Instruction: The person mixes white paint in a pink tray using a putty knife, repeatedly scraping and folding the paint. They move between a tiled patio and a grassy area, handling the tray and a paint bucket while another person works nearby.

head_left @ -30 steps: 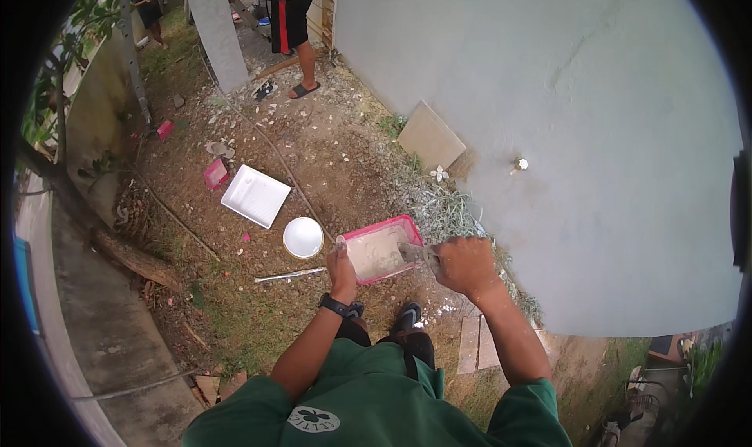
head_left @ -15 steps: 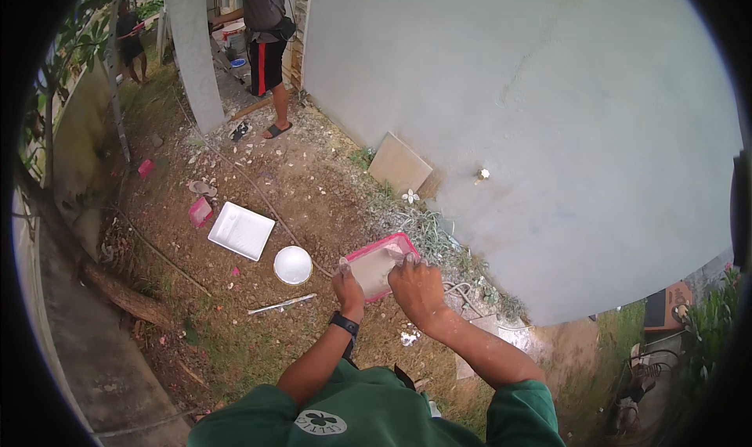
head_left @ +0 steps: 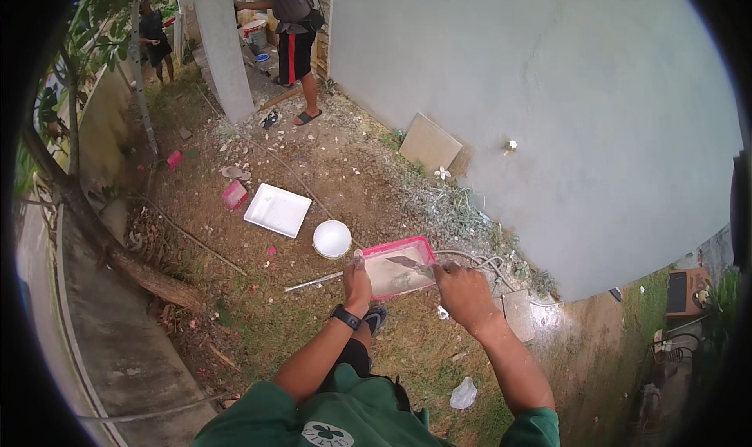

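My left hand (head_left: 358, 284) grips the left end of a pink rectangular tub (head_left: 397, 246), held out in front of me. A pale, pasty compound (head_left: 384, 279) covers its inside. In my right hand (head_left: 468, 297) is a putty knife (head_left: 413, 266), closed around the handle at the tub's right edge. Its blade reaches leftward over the compound, smeared with some of it; whether it touches the compound I cannot tell. The fingers hide most of the handle.
Beyond the tub lie a white paint tray (head_left: 278, 210), a white bucket (head_left: 332, 239) and a pale pole (head_left: 313, 281). A grey wall (head_left: 595, 134) rises on the right, with a square board (head_left: 430, 142) leaning there. A co-worker (head_left: 294, 40) stands ahead; another person (head_left: 155, 40) is farther left.
My view has shifted, so the surroundings sit farther right in the picture. My right hand has drawn back to the tub's right edge, and more of the putty knife's blade shows.
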`<state>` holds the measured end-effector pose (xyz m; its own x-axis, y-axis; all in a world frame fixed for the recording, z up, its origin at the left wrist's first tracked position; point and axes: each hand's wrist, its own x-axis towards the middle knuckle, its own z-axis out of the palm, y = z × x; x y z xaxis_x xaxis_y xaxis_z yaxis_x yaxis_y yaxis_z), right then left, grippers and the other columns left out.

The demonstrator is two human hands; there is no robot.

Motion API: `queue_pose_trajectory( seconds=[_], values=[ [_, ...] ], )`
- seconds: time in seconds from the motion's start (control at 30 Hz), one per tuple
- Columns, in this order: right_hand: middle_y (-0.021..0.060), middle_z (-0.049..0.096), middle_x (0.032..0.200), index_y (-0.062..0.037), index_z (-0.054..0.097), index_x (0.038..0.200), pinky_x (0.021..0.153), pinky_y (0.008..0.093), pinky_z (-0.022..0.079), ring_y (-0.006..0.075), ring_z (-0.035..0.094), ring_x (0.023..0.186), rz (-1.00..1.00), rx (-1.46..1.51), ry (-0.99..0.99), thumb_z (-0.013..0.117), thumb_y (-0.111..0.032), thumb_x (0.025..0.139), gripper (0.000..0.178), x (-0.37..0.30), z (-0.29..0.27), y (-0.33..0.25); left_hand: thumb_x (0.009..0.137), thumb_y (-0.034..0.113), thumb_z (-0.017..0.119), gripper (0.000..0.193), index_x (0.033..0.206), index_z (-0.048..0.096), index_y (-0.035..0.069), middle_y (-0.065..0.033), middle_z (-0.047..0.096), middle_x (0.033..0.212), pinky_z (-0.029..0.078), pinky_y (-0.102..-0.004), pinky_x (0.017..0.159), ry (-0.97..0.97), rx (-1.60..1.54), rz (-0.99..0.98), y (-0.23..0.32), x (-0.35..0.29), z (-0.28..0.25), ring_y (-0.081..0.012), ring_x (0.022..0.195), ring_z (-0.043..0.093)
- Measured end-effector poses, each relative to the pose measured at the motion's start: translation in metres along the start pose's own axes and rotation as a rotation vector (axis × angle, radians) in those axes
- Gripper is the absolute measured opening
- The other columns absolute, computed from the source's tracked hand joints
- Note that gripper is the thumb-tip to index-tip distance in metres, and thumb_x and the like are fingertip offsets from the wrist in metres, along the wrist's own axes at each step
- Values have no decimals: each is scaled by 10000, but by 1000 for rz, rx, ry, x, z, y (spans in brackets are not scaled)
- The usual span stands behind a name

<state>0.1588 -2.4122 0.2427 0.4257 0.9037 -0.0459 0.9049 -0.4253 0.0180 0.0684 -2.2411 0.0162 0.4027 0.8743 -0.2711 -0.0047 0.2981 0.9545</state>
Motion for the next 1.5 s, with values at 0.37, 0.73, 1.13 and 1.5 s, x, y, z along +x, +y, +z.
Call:
queue_pose_trajectory(
  seconds=[0.37,0.73,1.13,1.5],
  values=[
    [154,707,1105,-181,679,1317,773,492,590,349,737,913,-130,17,-86,649,-174,893,425,10,-11,-120,1118,419,458,539,1272,654,-59,-147,720,1160,510,-368,925,-261,-241,-123,56,46,-150,-214,1052,670],
    [116,706,1162,-199,693,1311,832,487,592,343,727,1007,-135,1,-99,655,-114,852,468,87,-43,-288,1110,392,484,485,1151,715,-32,-110,742,1050,522,-375,861,-295,-167,-120,117,108,-346,-185,932,678],
    [175,737,1018,-111,704,1252,809,504,584,386,726,961,8,11,-119,649,-112,837,419,106,-96,-356,1111,468,462,586,1274,652,-62,-172,722,1196,546,-387,941,-290,-315,-162,123,128,-410,-252,1062,709],
    [242,721,894,-24,732,1016,751,512,606,419,744,880,293,81,-150,612,-144,893,209,65,-90,-349,1103,418,505,535,1164,679,-84,-147,719,1117,525,-379,854,-328,-164,-123,122,81,-338,-222,945,675]
  ],
)
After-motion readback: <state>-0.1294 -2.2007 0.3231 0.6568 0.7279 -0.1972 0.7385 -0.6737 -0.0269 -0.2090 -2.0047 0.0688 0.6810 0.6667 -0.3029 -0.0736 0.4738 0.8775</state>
